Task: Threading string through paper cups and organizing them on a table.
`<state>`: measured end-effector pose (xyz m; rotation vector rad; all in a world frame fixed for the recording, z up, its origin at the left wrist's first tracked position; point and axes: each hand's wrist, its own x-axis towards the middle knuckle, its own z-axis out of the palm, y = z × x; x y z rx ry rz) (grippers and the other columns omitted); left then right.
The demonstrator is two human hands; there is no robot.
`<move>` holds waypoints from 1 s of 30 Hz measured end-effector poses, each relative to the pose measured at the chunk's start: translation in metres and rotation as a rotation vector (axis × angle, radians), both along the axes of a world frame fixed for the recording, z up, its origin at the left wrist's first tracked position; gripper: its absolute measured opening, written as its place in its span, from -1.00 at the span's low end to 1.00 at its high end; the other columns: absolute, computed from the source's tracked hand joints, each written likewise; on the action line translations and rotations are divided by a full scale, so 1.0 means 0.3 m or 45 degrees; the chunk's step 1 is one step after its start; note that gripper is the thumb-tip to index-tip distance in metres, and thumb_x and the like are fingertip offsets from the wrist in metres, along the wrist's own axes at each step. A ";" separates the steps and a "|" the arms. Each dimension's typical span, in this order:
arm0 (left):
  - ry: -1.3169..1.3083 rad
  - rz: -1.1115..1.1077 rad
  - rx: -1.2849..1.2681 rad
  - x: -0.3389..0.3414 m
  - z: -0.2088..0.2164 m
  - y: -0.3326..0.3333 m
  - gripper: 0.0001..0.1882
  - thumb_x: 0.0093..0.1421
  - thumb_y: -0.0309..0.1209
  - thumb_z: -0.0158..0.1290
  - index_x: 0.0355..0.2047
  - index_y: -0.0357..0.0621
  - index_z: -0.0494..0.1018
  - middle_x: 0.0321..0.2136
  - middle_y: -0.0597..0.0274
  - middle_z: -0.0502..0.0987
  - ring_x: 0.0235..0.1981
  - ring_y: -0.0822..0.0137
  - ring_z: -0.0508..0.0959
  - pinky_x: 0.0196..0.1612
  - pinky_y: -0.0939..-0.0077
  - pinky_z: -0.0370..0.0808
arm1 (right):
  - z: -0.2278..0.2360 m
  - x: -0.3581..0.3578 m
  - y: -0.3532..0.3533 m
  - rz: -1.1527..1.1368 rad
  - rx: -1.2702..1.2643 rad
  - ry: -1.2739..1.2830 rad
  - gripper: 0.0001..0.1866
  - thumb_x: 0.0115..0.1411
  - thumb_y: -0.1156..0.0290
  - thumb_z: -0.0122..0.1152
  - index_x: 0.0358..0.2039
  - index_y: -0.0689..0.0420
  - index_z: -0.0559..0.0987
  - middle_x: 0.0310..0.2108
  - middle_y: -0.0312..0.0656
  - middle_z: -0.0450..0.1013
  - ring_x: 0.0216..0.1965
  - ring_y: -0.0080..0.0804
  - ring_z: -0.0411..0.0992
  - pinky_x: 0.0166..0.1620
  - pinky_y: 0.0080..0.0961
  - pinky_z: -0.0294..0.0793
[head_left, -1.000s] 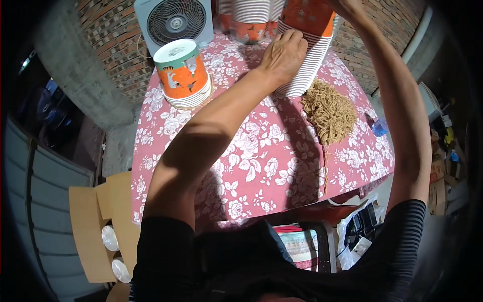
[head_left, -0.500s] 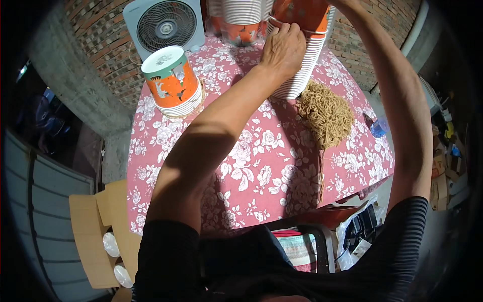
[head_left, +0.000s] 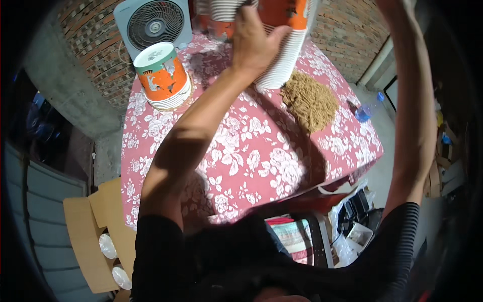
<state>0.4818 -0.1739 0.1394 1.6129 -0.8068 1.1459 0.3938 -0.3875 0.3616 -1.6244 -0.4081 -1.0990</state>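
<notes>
A tall stack of nested white-rimmed paper buckets (head_left: 285, 59) stands on the table, with an orange printed bucket (head_left: 300, 14) at its top. My left hand (head_left: 255, 46) is in front of the stack's left side, slightly blurred, thumb spread from the fingers. It appears to hold nothing; whether it touches the stack I cannot tell. My right hand (head_left: 396, 4) is raised high at the top edge, right of the stack, its fingers cut off by the frame. Beside the stack's base lies a heap of tan twine (head_left: 311, 103).
An upside-down short stack of orange and green buckets (head_left: 162, 75) sits at left, before a grey box fan (head_left: 153, 27). More bucket stacks (head_left: 219, 10) stand behind. A flowered cloth covers the table (head_left: 236, 151). A blue-tinted plastic bottle (head_left: 363, 113) lies near the right edge; an opened cardboard box (head_left: 83, 241) is lower left.
My left hand has come off the tall stack's upper part, its thumb now spread. My right arm has swung up and right, away from the stack. The whole view has shifted slightly.
</notes>
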 end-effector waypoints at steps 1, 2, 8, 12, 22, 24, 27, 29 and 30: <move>-0.069 -0.555 -0.402 -0.060 0.004 0.026 -0.23 0.23 -0.48 0.29 0.37 -0.39 0.18 0.23 -0.18 0.42 0.18 0.07 0.51 0.13 0.15 0.55 | -0.101 -0.050 0.073 0.250 -0.042 0.142 -0.81 0.32 0.43 0.14 -0.22 0.19 0.69 -0.29 -0.25 0.64 -0.28 -0.47 0.58 -0.15 -0.45 0.56; 0.326 -0.447 -0.171 -0.242 0.077 0.134 0.00 0.14 -0.54 0.38 0.43 -0.38 -0.05 0.32 -0.20 0.21 0.27 0.00 0.41 0.22 0.18 0.50 | -0.246 -0.076 0.090 0.381 0.044 0.205 -0.80 0.32 0.45 0.12 -0.21 0.20 0.70 -0.29 -0.27 0.65 -0.31 -0.49 0.57 -0.17 -0.48 0.55; 0.059 -0.220 0.357 -0.473 -0.010 0.507 -0.70 0.18 -0.35 0.39 -0.14 -0.20 0.60 -0.35 0.11 0.67 -0.34 0.13 0.64 -0.19 0.37 0.56 | -0.709 -0.306 0.311 0.429 0.441 0.817 -0.77 0.41 0.31 0.23 -0.34 0.20 0.62 -0.49 -0.29 0.50 -0.43 -0.56 0.50 -0.17 -0.53 0.59; 0.041 -0.144 0.908 -0.613 0.006 0.733 -0.84 0.21 -0.54 0.25 -0.20 -0.31 0.59 -0.45 0.03 0.61 -0.41 0.03 0.56 -0.20 0.26 0.48 | -0.889 -0.462 0.186 -0.143 -0.987 0.875 -0.78 0.36 0.35 0.31 -0.20 0.27 0.71 -0.38 -0.09 0.65 -0.43 -0.35 0.58 -0.29 -0.34 0.56; 0.169 -0.239 1.093 -0.752 -0.245 0.774 -0.74 -0.03 -0.70 0.19 -0.26 -0.34 0.55 -0.42 -0.01 0.52 -0.33 -0.04 0.55 -0.14 0.21 0.47 | -1.215 -0.658 -0.216 -0.362 -0.703 1.281 -0.78 0.21 0.32 0.44 -0.19 0.16 0.73 -0.32 -0.10 0.65 -0.25 -0.29 0.61 -0.15 -0.31 0.53; 0.183 -0.234 1.087 -0.753 -0.257 0.763 -0.66 -0.08 -0.67 0.29 -0.24 -0.32 0.54 -0.37 0.03 0.55 -0.24 -0.05 0.56 -0.09 0.21 0.48 | -1.229 -0.624 -0.222 -0.428 -0.809 1.272 -0.78 0.20 0.31 0.46 -0.22 0.17 0.72 -0.35 -0.13 0.63 -0.28 -0.32 0.58 -0.17 -0.30 0.51; 0.188 -0.240 0.985 -0.758 -0.247 0.733 -0.67 -0.05 -0.68 0.29 -0.22 -0.26 0.56 -0.35 0.03 0.56 -0.24 -0.04 0.58 -0.08 0.16 0.49 | -1.237 -0.571 -0.234 -0.395 -0.867 1.237 -0.74 0.21 0.24 0.43 -0.27 0.20 0.69 -0.43 -0.07 0.60 -0.34 -0.18 0.58 -0.20 -0.25 0.51; 0.181 -0.195 0.928 -0.779 -0.240 0.714 -0.66 -0.05 -0.69 0.29 -0.21 -0.27 0.56 -0.32 0.01 0.57 -0.20 -0.05 0.59 -0.06 0.16 0.50 | -1.232 -0.545 -0.242 -0.357 -0.976 1.276 -0.72 0.23 0.22 0.40 -0.28 0.21 0.68 -0.44 -0.03 0.59 -0.35 -0.09 0.58 -0.21 -0.22 0.51; 0.174 -0.154 0.867 -0.792 -0.236 0.705 -0.65 -0.04 -0.69 0.29 -0.19 -0.28 0.56 -0.30 -0.01 0.58 -0.16 -0.06 0.60 -0.05 0.16 0.51 | -1.229 -0.537 -0.246 -0.382 -1.086 1.285 -0.72 0.24 0.22 0.37 -0.29 0.22 0.67 -0.43 0.02 0.59 -0.34 -0.01 0.58 -0.21 -0.19 0.50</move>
